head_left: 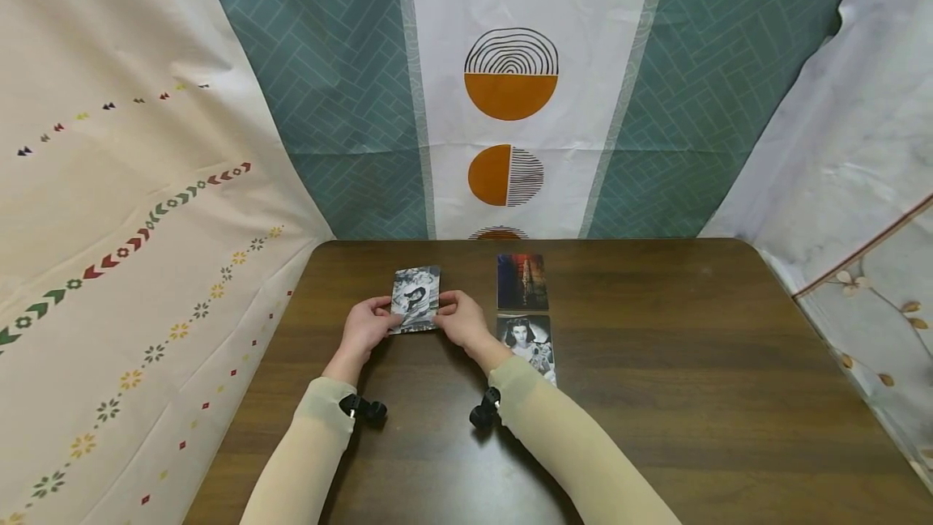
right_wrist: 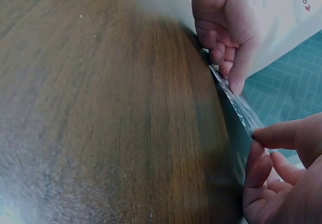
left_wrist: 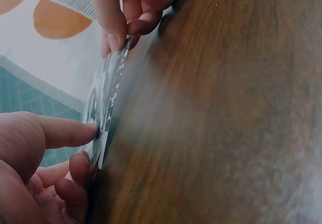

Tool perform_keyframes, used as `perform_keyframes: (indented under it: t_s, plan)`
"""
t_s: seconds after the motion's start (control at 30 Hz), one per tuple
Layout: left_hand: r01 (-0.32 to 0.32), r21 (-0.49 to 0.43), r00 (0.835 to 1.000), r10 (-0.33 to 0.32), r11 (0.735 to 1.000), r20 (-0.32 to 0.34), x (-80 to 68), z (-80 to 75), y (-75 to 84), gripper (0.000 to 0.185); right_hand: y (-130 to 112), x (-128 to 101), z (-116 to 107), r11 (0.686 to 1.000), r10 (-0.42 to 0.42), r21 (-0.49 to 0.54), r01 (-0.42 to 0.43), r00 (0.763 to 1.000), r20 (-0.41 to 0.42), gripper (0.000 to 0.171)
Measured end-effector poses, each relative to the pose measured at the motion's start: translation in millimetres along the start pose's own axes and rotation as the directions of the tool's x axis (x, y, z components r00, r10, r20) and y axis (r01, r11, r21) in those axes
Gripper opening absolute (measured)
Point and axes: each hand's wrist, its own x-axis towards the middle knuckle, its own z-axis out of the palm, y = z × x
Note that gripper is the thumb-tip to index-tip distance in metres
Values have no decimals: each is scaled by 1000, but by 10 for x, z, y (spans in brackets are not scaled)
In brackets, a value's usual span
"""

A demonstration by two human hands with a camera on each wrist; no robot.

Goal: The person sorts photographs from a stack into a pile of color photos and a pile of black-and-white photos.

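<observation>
A black-and-white photo card (head_left: 416,299) is held between both hands over the dark wooden table (head_left: 656,363). My left hand (head_left: 385,320) pinches its left edge, and my right hand (head_left: 446,317) pinches its right edge. In the left wrist view the card (left_wrist: 106,100) stands tilted up off the wood, with my left hand's thumb (left_wrist: 65,132) on its face and the fingers curled behind it. In the right wrist view the card's thin edge (right_wrist: 235,102) runs between my right hand (right_wrist: 274,168) below and my left hand (right_wrist: 226,30) above.
Two more cards lie flat to the right of my hands: a colourful one (head_left: 521,281) and, nearer me, a black-and-white portrait (head_left: 528,343) partly under my right forearm. Patterned cloth hangs behind the table (head_left: 510,104) and along both of its sides.
</observation>
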Motion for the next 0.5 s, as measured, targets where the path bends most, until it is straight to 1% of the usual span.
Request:
perform_keyframes:
  t_s: [0.13, 0.27, 0.37, 0.5]
  plan:
    - [19, -21, 1000, -19, 1000, -11, -4, -11, -16, 50, 17, -5, 4, 1000, 11, 7, -11, 1000, 8, 44]
    - [39, -40, 999, -39, 998, -6, -10, -22, 0, 48, 6, -7, -16, 1000, 8, 15, -9, 1000, 13, 44]
    - [46, -48, 999, -46, 998, 1, -16, -26, 13, 48, -6, -10, -42, 1000, 0, 4, 0, 1000, 12, 42]
    - [43, -44, 999, -44, 998, -10, -38, -14, 34, 46, -8, -16, -80, 1000, -13, -21, 13, 1000, 6, 40]
